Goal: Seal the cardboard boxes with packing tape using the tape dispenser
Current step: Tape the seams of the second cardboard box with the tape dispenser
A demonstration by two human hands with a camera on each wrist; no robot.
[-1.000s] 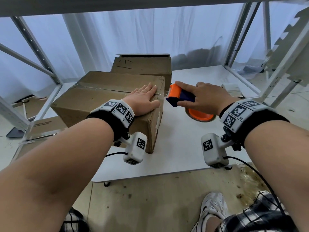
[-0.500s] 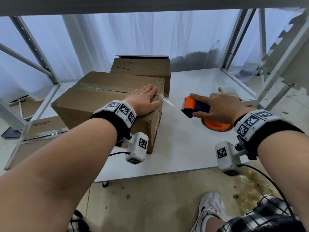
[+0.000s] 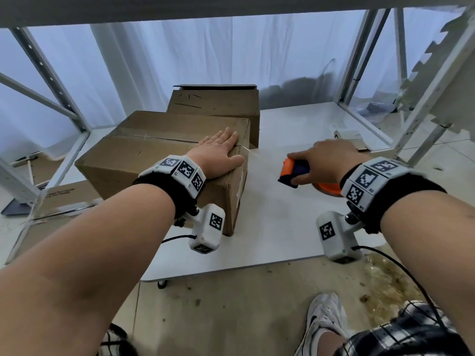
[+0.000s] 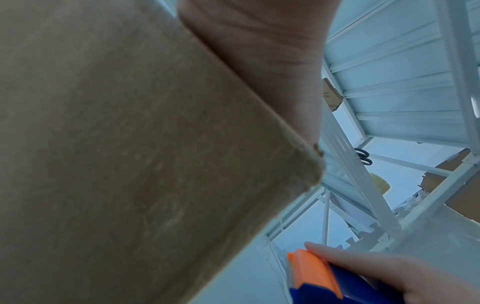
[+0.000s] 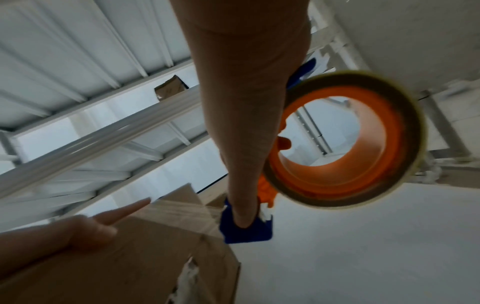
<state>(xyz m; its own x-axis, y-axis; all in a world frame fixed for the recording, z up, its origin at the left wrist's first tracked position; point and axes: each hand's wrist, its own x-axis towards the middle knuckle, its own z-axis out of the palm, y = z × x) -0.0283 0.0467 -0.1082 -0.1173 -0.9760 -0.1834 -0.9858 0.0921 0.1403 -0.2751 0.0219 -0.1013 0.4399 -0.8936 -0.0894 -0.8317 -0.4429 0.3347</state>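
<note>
A closed cardboard box lies on the white table, with clear tape along its top seam. My left hand lies flat on the box's right end, fingers straight, and its palm presses on the box. To the right of the box my right hand grips the orange and blue tape dispenser above the table. A strip of clear tape runs from the dispenser to the box's edge. The tape roll sits on its orange hub.
A second, taller cardboard box stands behind the first. White metal rack posts frame the table, with a shelf overhead. A small pale roll lies at the table's far right. Flattened cardboard lies left. My shoe is below the table edge.
My right hand has pulled the dispenser to the right, away from the box's end, drawing out a strip of tape. My left hand has stayed flat on the box.
</note>
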